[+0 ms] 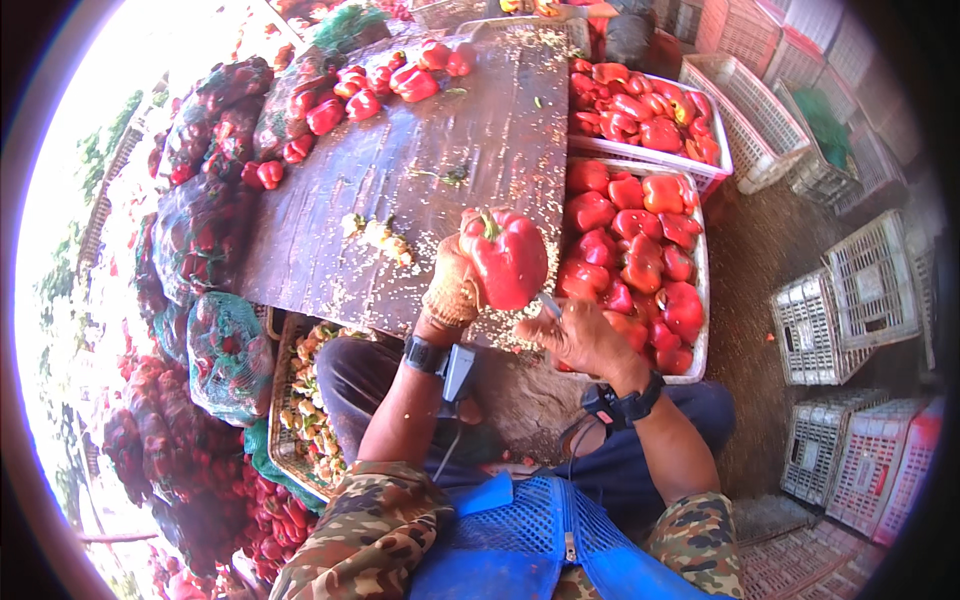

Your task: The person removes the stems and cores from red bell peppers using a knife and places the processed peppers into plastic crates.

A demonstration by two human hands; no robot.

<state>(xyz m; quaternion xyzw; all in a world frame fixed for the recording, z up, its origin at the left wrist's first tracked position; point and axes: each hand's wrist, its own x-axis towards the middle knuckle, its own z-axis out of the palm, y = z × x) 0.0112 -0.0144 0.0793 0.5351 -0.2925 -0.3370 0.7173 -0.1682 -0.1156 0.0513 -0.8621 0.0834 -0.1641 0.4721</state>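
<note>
A whole red bell pepper (pixel 514 262) with a green stem is gripped in my left hand (pixel 452 285), which wears a knitted glove. My bare right hand (pixel 592 337) holds a small blade (pixel 550 304), probably a knife, just below the pepper's lower right side; its handle is hidden in my fingers. Both hands are above the near right part of a seed-strewn board (pixel 360 172). Pale pepper cores (pixel 379 236) lie on the board, left of my gloved hand. More whole red peppers (pixel 412 82) rest along its far left edge.
Right of the board stand a near crate (pixel 703 307) and a far crate (pixel 724 142) filled with red peppers. A crate of pepper cores (pixel 279 427) is by my left knee. Stuffed mesh sacks (pixel 229 352) line the left. Plastic crates (pixel 874 281) stand at far right.
</note>
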